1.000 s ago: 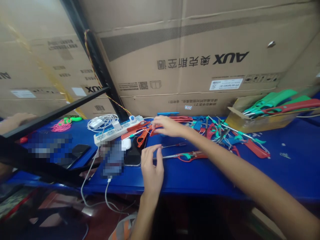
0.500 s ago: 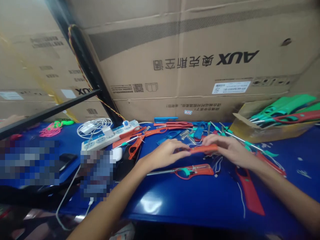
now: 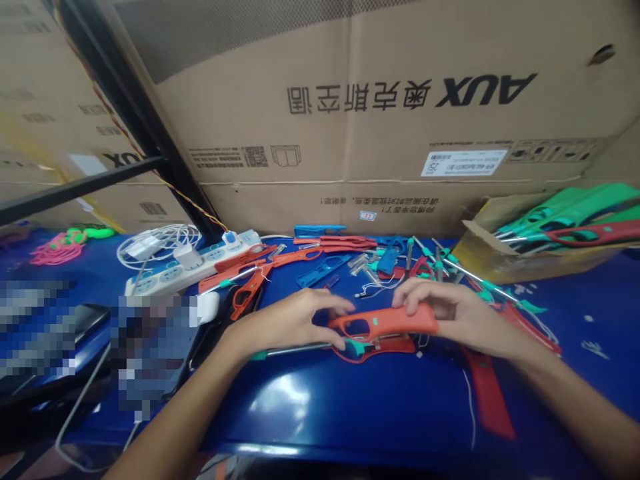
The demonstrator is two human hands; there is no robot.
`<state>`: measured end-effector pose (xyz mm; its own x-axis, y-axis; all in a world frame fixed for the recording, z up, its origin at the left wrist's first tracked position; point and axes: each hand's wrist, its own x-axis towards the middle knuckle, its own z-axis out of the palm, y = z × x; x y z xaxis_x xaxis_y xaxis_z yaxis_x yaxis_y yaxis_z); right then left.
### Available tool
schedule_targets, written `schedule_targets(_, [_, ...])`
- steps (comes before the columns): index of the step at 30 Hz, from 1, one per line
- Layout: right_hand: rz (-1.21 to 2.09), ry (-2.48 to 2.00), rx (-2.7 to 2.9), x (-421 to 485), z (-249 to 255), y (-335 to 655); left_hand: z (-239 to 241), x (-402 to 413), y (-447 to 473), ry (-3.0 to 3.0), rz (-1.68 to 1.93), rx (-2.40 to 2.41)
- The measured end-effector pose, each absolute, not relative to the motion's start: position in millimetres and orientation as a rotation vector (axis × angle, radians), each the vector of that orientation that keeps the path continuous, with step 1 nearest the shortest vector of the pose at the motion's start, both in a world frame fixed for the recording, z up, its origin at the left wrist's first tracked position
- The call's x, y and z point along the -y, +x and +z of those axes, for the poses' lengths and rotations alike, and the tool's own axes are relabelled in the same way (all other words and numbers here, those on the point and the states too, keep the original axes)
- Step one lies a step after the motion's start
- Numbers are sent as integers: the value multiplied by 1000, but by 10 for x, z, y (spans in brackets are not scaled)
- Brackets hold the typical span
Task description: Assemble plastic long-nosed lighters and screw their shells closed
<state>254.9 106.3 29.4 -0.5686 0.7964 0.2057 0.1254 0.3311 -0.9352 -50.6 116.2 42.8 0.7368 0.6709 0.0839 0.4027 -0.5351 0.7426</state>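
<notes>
Both hands hold one orange-red plastic handle shell (image 3: 387, 321) just above the blue table (image 3: 350, 407). My right hand (image 3: 453, 315) wraps its fingers over the shell's right end. My left hand (image 3: 295, 321) pinches the left end near the trigger opening. Directly under the shell lies a second red handle half (image 3: 380, 348) with a teal trigger and a long metal rod (image 3: 295, 349) pointing left.
Several red, blue and green handle parts and metal rods (image 3: 380, 260) are scattered behind the hands. A cardboard box of green and red pieces (image 3: 505, 257) stands at right. A white power strip (image 3: 185, 267) with cables lies at left. Large cardboard cartons (image 3: 380, 113) wall the back.
My right hand fetched a red shell from the far pile and brought it toward me; my left hand joined it, and both now hold it lower, over the handle half with the rod.
</notes>
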Motion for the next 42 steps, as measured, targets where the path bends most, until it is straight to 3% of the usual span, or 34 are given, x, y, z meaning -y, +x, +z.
schedule_targets(10, [1001, -1061, 2486, -1012, 491, 2543, 411, -1174, -644, 2386, 359, -881])
schedule_targets(30, [655, -1066, 2733, -894, 283, 2496, 424, -1049, -520, 2687, 151, -921])
schedule_targets(42, [522, -1019, 2705, -898, 208, 2462, 313, -1066, -595, 2646, 229, -951])
